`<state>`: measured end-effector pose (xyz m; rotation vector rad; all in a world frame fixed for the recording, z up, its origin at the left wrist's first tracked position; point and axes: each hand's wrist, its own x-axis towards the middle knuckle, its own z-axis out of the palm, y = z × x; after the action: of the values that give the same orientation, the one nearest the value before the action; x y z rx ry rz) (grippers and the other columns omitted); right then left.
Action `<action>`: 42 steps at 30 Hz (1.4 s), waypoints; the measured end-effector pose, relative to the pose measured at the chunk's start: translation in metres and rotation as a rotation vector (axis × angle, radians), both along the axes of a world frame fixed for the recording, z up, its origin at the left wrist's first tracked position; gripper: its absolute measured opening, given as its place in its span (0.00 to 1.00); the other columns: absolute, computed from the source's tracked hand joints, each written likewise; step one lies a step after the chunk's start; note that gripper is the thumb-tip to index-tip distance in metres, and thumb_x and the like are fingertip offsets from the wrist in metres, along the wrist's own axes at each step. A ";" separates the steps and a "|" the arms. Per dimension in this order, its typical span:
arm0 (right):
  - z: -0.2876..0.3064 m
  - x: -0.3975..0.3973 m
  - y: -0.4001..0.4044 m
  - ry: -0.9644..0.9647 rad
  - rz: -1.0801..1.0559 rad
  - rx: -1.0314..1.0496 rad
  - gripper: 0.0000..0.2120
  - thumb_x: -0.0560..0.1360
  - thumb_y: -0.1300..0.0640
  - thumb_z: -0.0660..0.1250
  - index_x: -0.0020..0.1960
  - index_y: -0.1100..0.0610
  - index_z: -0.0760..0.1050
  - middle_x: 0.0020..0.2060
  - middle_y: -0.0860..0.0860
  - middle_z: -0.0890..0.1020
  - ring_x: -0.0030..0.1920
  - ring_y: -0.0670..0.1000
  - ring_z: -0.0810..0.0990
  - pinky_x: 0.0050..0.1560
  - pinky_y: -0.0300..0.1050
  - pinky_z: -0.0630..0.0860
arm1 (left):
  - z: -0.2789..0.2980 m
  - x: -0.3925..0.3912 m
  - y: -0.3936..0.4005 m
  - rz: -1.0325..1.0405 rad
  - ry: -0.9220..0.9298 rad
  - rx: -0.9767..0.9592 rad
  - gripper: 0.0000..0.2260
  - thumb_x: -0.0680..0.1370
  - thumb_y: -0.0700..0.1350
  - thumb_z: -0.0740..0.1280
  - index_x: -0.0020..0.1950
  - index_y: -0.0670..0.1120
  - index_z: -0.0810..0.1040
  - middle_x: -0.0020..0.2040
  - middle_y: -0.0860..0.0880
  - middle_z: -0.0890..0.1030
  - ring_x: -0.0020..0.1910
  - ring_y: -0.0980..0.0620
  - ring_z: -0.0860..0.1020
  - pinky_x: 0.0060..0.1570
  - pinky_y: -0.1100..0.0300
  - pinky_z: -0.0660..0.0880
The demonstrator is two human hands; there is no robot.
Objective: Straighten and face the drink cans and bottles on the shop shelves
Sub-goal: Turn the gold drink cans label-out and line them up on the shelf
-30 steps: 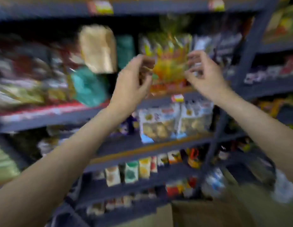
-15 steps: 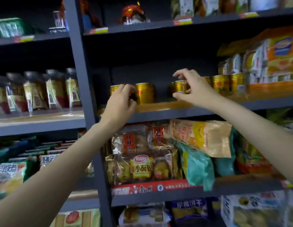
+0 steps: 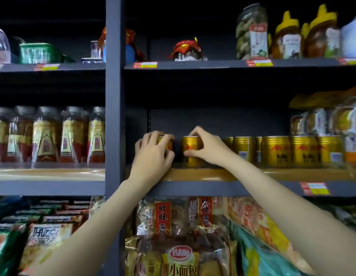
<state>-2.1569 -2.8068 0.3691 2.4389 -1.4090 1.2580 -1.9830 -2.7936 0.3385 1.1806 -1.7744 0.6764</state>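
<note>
The left hand (image 3: 153,154) wraps its fingers round a gold can (image 3: 165,143) at the left end of the row, so most of that can is hidden behind the hand. The right hand (image 3: 205,148) holds the next gold can (image 3: 190,151), with the thumb low on the front and the fingers curled over the top rim. I think each hand holds its can this way so it can turn it, because a round can spins easily between thumb and fingers, and the picture side needs to look out at shoppers. The two cans stand upright on the orange shelf board (image 3: 282,174), close to each other but with a dark gap between them. To the right stands the rest of the gold cans (image 3: 276,151), side by side and near the front edge. Some show a red mark and some show a white label, so they do not all face the same way yet. My guess is that the two held cans still need to be pushed along to join that row. In the next bay on the left, tall bottles (image 3: 45,136) stand in a neat line. Bags of snacks (image 3: 173,236) fill the shelf below, and jars (image 3: 252,32) sit on the shelf above.
</note>
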 end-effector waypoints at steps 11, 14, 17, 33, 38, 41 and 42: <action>0.027 -0.047 0.033 -1.084 0.380 0.309 0.21 0.72 0.54 0.71 0.63 0.51 0.68 0.55 0.54 0.75 0.55 0.57 0.77 0.48 0.50 0.78 | 0.000 0.002 -0.004 -0.061 0.004 -0.008 0.19 0.74 0.49 0.54 0.62 0.49 0.74 0.61 0.47 0.72 0.64 0.46 0.65 0.65 0.48 0.58; 0.028 -0.050 0.045 -0.896 0.376 0.270 0.20 0.71 0.56 0.71 0.62 0.52 0.70 0.56 0.55 0.77 0.55 0.56 0.79 0.50 0.49 0.78 | 0.005 -0.001 0.000 -0.057 0.050 -0.095 0.15 0.76 0.46 0.60 0.60 0.47 0.76 0.65 0.45 0.71 0.67 0.44 0.65 0.67 0.47 0.55; 0.027 -0.044 0.055 -0.815 0.442 0.222 0.19 0.70 0.62 0.72 0.58 0.53 0.71 0.54 0.55 0.79 0.53 0.55 0.80 0.49 0.48 0.79 | 0.016 -0.010 0.015 -0.209 0.134 -0.174 0.19 0.76 0.54 0.55 0.61 0.47 0.77 0.63 0.46 0.72 0.65 0.48 0.66 0.64 0.56 0.58; 0.011 -0.026 0.076 -1.012 0.523 0.710 0.16 0.75 0.47 0.64 0.60 0.54 0.73 0.53 0.63 0.80 0.49 0.60 0.84 0.45 0.48 0.82 | 0.019 -0.016 0.046 -0.883 0.206 -0.011 0.37 0.66 0.44 0.77 0.67 0.59 0.61 0.62 0.63 0.71 0.64 0.61 0.69 0.60 0.63 0.72; 0.006 -0.024 0.072 -1.201 0.652 0.648 0.22 0.74 0.51 0.67 0.65 0.58 0.70 0.59 0.64 0.77 0.54 0.61 0.81 0.43 0.50 0.82 | 0.022 -0.017 0.046 -0.885 0.174 0.055 0.36 0.68 0.41 0.75 0.70 0.56 0.60 0.64 0.62 0.69 0.65 0.61 0.69 0.63 0.65 0.70; 0.012 -0.025 0.072 -1.180 0.653 0.459 0.17 0.75 0.56 0.66 0.61 0.62 0.71 0.57 0.62 0.78 0.54 0.60 0.81 0.45 0.52 0.82 | 0.021 -0.016 0.048 -1.013 0.363 0.264 0.30 0.71 0.42 0.72 0.67 0.58 0.63 0.63 0.59 0.71 0.60 0.57 0.76 0.55 0.64 0.76; 0.013 -0.025 0.072 -1.155 0.651 0.398 0.13 0.75 0.57 0.66 0.58 0.62 0.72 0.55 0.61 0.79 0.53 0.59 0.82 0.47 0.53 0.82 | 0.021 -0.017 0.050 -1.100 0.475 0.369 0.28 0.72 0.43 0.71 0.67 0.58 0.64 0.63 0.55 0.72 0.57 0.54 0.78 0.52 0.62 0.78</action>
<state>-2.1818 -2.7351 0.3819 2.5460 -0.9755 3.1455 -2.0004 -2.7435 0.3600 0.3597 -1.8111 -0.5477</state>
